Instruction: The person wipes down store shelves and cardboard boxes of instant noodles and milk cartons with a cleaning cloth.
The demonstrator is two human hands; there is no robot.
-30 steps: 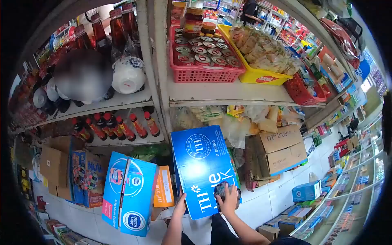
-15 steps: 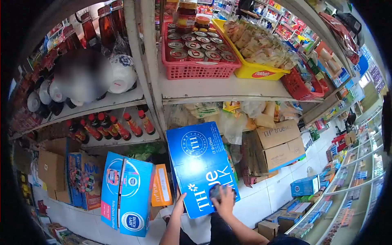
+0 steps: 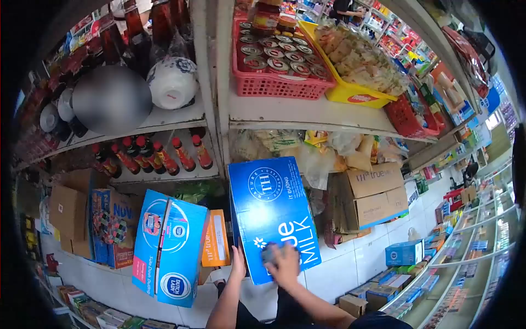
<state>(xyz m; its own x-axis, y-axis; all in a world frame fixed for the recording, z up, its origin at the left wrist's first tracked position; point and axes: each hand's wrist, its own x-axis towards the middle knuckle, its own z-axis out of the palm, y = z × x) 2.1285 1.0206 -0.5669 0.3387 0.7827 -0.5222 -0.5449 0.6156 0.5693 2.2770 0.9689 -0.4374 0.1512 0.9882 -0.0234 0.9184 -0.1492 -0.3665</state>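
Note:
A blue TH true milk box (image 3: 268, 203) stands in the middle of the view. My left hand (image 3: 238, 263) lies against its lower left edge, palm to the side, fingers stretched out. Over the lettering on the box's face is my right hand (image 3: 284, 264), its fingers closed on a dark grey wad, perhaps a cloth, pressed to the surface. To the left is a light blue Dutch Lady box (image 3: 174, 241), with an orange box (image 3: 217, 238) between it and the blue one.
Shelves above hold a pink basket of cans (image 3: 279, 88), a yellow basket of packets (image 3: 359, 97) and a white bowl (image 3: 172, 85). Red sauce bottles (image 3: 183, 156) line a lower shelf. Right of the blue box is a brown carton (image 3: 378, 197). A person stands far behind.
My right hand has slid left across the box's face with the grey wad. The view has shifted slightly, so the shelves and baskets appear further right.

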